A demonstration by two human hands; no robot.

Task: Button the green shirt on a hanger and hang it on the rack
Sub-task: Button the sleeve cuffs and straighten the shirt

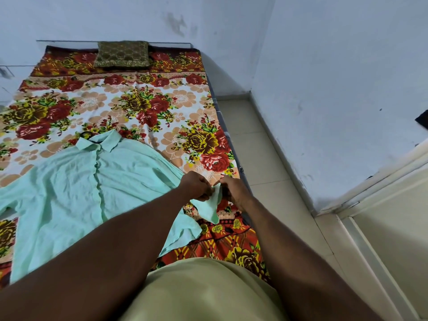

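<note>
We found the green shirt [69, 181] laid flat, front up, on the bed [139, 100], its collar toward the cushion [122, 54] and the dark hook of the hanger [86, 135] showing just above the collar. The left hand [195, 187] and the right hand [234, 191] met at the sleeve cuff [214, 205] near the bed's right edge, each grip narrow and pinching the cuff cloth. We judged the step in hand to be the cuff button, though the button itself was hidden. The front placket lay closed, but we could not confirm every button. The next move would call for lifting the shirt by the hook without shedding it. No rack was in view, and the tiled floor [250, 140] and wall ran close along the bed's right side
</note>
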